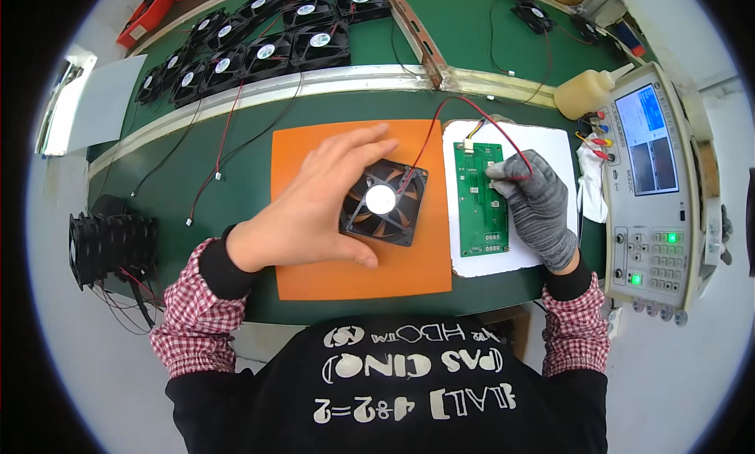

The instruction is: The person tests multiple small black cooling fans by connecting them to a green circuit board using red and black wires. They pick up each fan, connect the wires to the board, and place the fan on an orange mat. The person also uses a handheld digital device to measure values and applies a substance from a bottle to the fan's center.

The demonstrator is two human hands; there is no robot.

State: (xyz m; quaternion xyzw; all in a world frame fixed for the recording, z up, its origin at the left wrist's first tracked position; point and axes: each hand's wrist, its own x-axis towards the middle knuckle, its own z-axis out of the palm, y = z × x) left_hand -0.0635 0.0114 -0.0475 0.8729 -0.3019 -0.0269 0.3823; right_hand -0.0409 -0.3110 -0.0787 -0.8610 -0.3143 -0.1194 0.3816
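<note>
A: Item one, fingers. Our left hand [311,206] is bare, fingers spread wide and curved over the near-left corner of the black cooling fan [384,202], thumb at its near edge, fingertips at its far edge. We hold it loosely from the side, not lifted.

B: Item two. Our right hand [539,206] wears a grey knit glove; thumb and forefinger are pinched narrow on the red and black lead [440,119] where it meets the green circuit board [480,198], just right of the fan.

A: Location of the fan: flat on the orange mat [314,281], toward the mat's right half, white hub sticker up.

B: The board lies on a white pad [562,143], right of the fan and just beside the mat's right edge.

A: Handling note, as we judge it: we should keep the fan pressed flat and still so the lead stays slack, and seat the connector straight, without dragging the board.

B: Edges and room. Right of the fan, past the pad, stands a grey test instrument [657,194] with a screen; little room there. A cream squeeze bottle [590,92] sits beyond the pad.

A: Far from the fan, past a pale rail, rows of black fans [259,37]. Left of it, open green bench [181,194] with loose leads, then a stack of fans [110,245].
</note>
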